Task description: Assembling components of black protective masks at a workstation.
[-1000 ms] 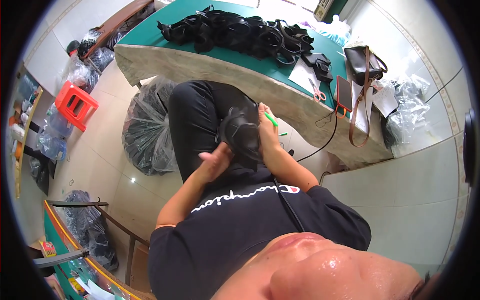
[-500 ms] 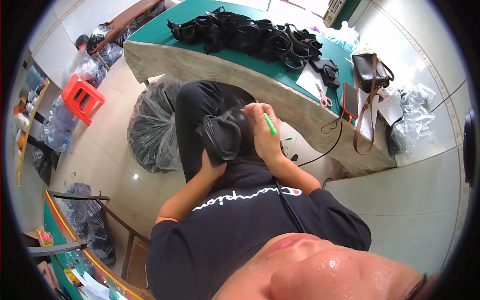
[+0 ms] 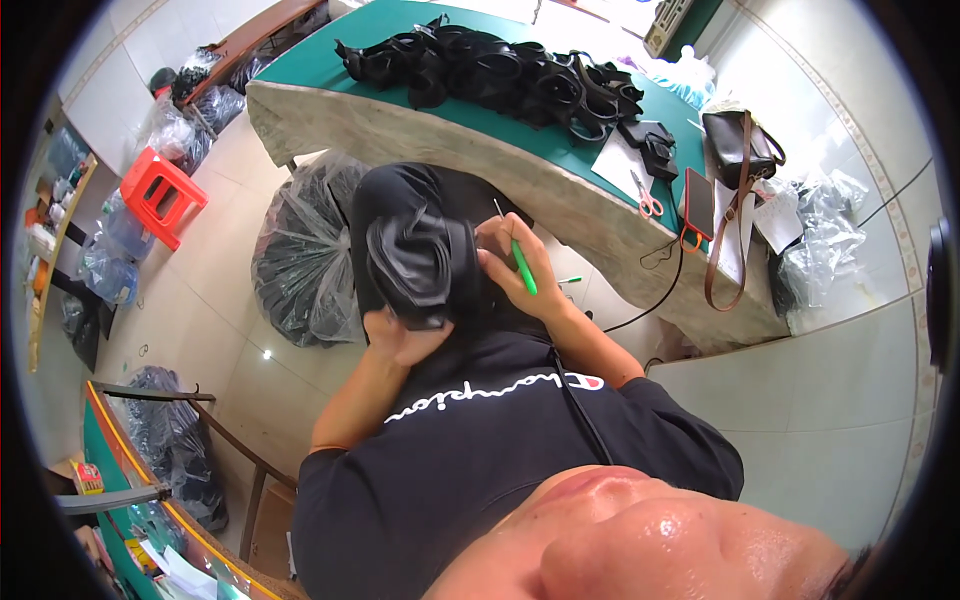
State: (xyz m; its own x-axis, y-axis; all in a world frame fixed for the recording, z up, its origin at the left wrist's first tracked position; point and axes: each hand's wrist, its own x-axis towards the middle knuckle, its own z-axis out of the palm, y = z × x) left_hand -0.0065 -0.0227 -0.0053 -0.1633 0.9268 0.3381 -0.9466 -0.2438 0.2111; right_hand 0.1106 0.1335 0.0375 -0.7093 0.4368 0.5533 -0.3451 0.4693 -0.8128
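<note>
A black rubbery piece [image 3: 420,265], curved and hollow like a mask, lies over my lap and looks smeared by motion. My left hand [image 3: 405,338] grips its near lower edge, with some fingers hidden beneath. At its right side is my right hand [image 3: 515,262], closed round a slim green-handled tool [image 3: 523,266]. The tool's thin dark tip points up and away from me, apart from the piece. My right fingertips are close to the piece's right edge; whether they touch it I cannot tell.
Ahead stands a green-topped table [image 3: 300,65] bearing a heap of similar black pieces [image 3: 490,75]. Pink-handled scissors [image 3: 650,205], a phone [image 3: 698,205] and a handbag [image 3: 740,145] lie at its right. A large plastic bag [image 3: 305,265] and red stool [image 3: 163,197] stand at left.
The black piece has turned and shifted left in my left hand, which has moved left too. My right hand has tipped, so the tool's thin tip now shows above it.
</note>
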